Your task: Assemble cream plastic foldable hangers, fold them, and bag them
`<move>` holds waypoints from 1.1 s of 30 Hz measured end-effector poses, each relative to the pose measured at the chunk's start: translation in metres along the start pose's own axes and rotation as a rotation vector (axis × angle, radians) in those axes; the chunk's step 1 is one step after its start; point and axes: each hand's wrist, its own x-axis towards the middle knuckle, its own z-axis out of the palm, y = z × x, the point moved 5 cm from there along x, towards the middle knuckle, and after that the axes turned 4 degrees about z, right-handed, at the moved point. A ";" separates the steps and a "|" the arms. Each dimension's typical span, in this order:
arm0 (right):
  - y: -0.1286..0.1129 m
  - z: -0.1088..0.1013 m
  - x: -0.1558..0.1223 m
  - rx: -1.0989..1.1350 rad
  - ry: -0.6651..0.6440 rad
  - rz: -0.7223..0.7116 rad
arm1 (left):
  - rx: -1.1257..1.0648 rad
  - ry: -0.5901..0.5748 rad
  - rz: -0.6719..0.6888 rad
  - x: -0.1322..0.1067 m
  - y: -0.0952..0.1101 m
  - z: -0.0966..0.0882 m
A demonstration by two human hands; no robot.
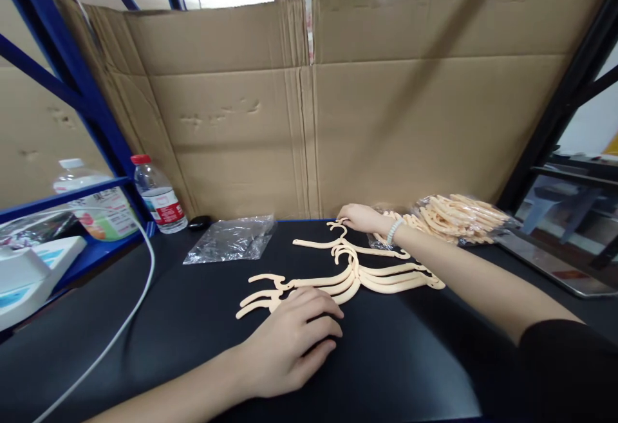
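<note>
Several cream plastic clothes hangers (386,286) lie overlapped on the black table, their hooks pointing away from me. Behind them is a single hanger (318,244) of the same kind, which my right hand (363,218) grips at its hook, with the fingertips partly hidden. A beaded bracelet (394,232) circles that wrist. My left hand (302,339) rests palm down at the near left side of the overlapped hangers, its fingers loosely bent and apart. It covers part of their lower left arms, and whether the fingertips touch them is hard to see.
Bagged hangers (463,217) lie at the back right beside a metal tray (555,262). An empty clear plastic bag (232,239), a red-capped water bottle (161,197) and a white cable (145,281) are on the left. Cardboard (410,107) walls off the back.
</note>
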 end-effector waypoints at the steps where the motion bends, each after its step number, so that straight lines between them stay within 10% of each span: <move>1: -0.003 0.002 0.007 -0.020 -0.020 -0.001 | -0.006 0.001 0.001 0.000 0.000 0.001; 18: -0.034 0.007 0.036 -0.110 -0.030 0.078 | -0.048 0.056 0.032 -0.003 -0.001 0.002; 28: -0.032 -0.063 -0.018 0.229 0.351 0.096 | -0.226 0.109 0.009 -0.003 0.003 -0.001; 33: -0.051 -0.074 -0.073 0.707 0.439 0.069 | -0.480 0.170 -0.230 -0.006 -0.003 0.003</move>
